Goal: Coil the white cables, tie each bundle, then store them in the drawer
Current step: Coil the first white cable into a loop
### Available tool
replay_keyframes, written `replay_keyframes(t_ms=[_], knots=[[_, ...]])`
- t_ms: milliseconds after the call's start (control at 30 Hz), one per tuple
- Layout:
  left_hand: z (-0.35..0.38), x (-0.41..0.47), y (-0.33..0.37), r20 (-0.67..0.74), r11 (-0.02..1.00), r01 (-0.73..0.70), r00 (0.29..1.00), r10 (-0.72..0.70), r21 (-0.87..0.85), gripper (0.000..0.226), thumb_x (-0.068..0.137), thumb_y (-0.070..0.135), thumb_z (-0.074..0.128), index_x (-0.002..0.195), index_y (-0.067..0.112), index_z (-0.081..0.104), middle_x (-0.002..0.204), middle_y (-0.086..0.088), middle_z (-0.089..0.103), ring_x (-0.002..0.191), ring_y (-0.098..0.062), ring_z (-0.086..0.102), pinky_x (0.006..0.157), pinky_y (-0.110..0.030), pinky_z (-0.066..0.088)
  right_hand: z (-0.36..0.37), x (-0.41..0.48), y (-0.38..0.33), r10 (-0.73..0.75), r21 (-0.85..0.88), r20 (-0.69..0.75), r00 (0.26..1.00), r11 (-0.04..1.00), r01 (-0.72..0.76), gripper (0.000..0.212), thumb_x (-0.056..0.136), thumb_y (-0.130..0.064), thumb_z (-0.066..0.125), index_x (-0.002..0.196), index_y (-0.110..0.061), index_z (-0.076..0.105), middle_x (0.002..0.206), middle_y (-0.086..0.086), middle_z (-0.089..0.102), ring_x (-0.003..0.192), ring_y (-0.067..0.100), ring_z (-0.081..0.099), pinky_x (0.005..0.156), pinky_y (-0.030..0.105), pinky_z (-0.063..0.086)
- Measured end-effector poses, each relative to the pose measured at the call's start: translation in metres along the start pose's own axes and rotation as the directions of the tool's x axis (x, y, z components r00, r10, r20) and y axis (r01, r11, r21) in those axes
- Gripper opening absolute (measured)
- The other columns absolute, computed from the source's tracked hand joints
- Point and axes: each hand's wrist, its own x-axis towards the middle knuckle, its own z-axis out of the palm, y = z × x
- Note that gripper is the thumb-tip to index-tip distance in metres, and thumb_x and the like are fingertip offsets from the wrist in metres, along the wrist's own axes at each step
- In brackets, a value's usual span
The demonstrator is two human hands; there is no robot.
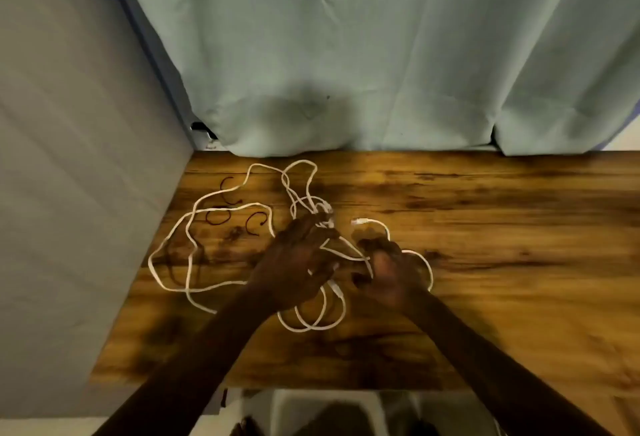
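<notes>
Both hands work over the middle of the counter, close together and caught up in the white cables.

Left hand: back up, fingers reaching away from the person and pinching a small knotted clump of cable at their tips. More strands run under the palm.

Right hand: palm turned up and inward, fingers curled round a couple of strands that cross over from the left hand.

Motion blur on both; finger detail is soft.

Cables: thin, round, smooth white cord, limp. A few narrow loops hang out beneath the left wrist toward the near edge. One arc rounds the outside of the right hand. A connector plug lies free just beyond the right fingers, tip pointing left toward the clump. The bulk sprawls flat in wide irregular loops to the left of and beyond the left hand. Long axis of the tangle runs left–right across the counter.

Among those loops lie a few thin dark strands, each bent into a C or ring.

Counter: brown wood-grain, dark streaks, slight sheen. At its far edge hangs a pale green curtain, creased. To the left is a plain grey panel. Below the near edge is a pale boxy shape, too blurred to identify.
</notes>
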Motion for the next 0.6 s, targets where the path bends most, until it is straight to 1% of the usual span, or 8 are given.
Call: replay_keyframes(t_ms=[67,133,200,300,400,500,567,600], knots=[[0.025,0.002,-0.005,-0.009,0.998,-0.039,0.999,0.039,0.051,0.054,0.092,0.051,0.056,0.14,0.027,0.052,0.156,-0.003,0.042,0.143,-0.027,0.041,0.11,-0.046,0.045,0.011,0.01,0.009,0.048,-0.052,0.025,0.999,0.998,-0.046,0.065,0.088,-0.035,0.068,0.147,-0.023,0.047,0.147,0.009,0.051,0.137,0.03,0.047,0.108,0.04,0.044],[0.049,0.006,-0.013,0.006,0.993,-0.061,0.998,0.06,0.106,0.053,0.092,0.05,0.059,0.139,0.026,0.053,0.154,-0.005,0.046,0.14,-0.03,0.045,0.109,-0.047,0.044,0.021,0.017,0.018,0.099,-0.077,0.018,0.995,0.992,-0.097,0.048,0.091,-0.028,0.067,0.136,-0.02,0.056,0.137,0.008,0.058,0.128,0.028,0.054,0.101,0.037,0.046],[0.068,0.016,-0.026,0.003,0.99,-0.067,0.998,0.067,0.12,0.054,0.091,0.049,0.06,0.14,0.028,0.05,0.155,-0.006,0.045,0.142,-0.032,0.042,0.113,-0.051,0.04,0.032,0.027,0.027,0.074,-0.013,-0.128,0.989,0.997,-0.077,0.034,0.095,-0.03,0.062,0.128,-0.021,0.063,0.128,0.006,0.065,0.12,0.026,0.06,0.095,0.034,0.047],[0.082,0.037,-0.049,-0.035,0.981,-0.075,0.996,0.083,0.177,0.054,0.092,0.047,0.059,0.142,0.026,0.05,0.154,-0.008,0.046,0.142,-0.032,0.041,0.116,-0.053,0.033,0.039,0.046,0.038,0.047,0.077,-0.387,0.921,0.997,-0.019,0.028,0.1,-0.037,0.053,0.116,-0.022,0.07,0.111,0.006,0.073,0.106,0.027,0.067,0.083,0.033,0.048],[0.088,0.059,-0.073,-0.163,0.956,-0.112,0.974,0.16,0.27,0.05,0.095,0.039,0.053,0.141,0.019,0.052,0.148,-0.012,0.051,0.137,-0.033,0.047,0.114,-0.054,0.035,0.03,0.063,0.038,0.013,0.299,-0.524,0.852,0.939,0.17,0.027,0.099,-0.042,0.051,0.109,-0.027,0.072,0.092,-0.005,0.076,0.085,0.017,0.071,0.07,0.037,0.055],[0.09,0.077,-0.084,-0.278,0.939,-0.127,0.935,0.22,0.319,0.053,0.098,0.044,0.049,0.144,0.018,0.049,0.151,-0.01,0.049,0.139,-0.03,0.044,0.117,-0.052,0.03,0.017,0.074,0.03,-0.07,0.442,-0.561,0.825,0.817,0.37,0.027,0.099,-0.044,0.054,0.102,-0.026,0.074,0.087,-0.008,0.077,0.081,0.01,0.072,0.07,0.043,0.058],[0.087,0.092,-0.082,-0.336,0.925,-0.19,0.892,0.303,0.329,0.048,0.1,0.047,0.047,0.138,0.02,0.057,0.147,-0.007,0.054,0.136,-0.028,0.048,0.116,-0.054,0.03,0.008,0.082,0.023,-0.133,0.481,-0.573,0.808,0.744,0.464,0.019,0.101,-0.028,0.06,0.099,-0.019,0.077,0.088,-0.005,0.078,0.081,0.009,0.073,0.07,0.036,0.058],[0.083,0.099,-0.079,-0.377,0.927,-0.221,0.866,0.33,0.304,0.042,0.101,0.044,0.047,0.13,0.019,0.063,0.137,-0.005,0.061,0.129,-0.027,0.054,0.114,-0.054,0.033,0.003,0.085,0.02,-0.155,0.511,-0.571,0.806,0.701,0.497,0.017,0.102,-0.02,0.061,0.098,-0.016,0.077,0.086,-0.007,0.078,0.079,0.005,0.073,0.066,0.025,0.056]])
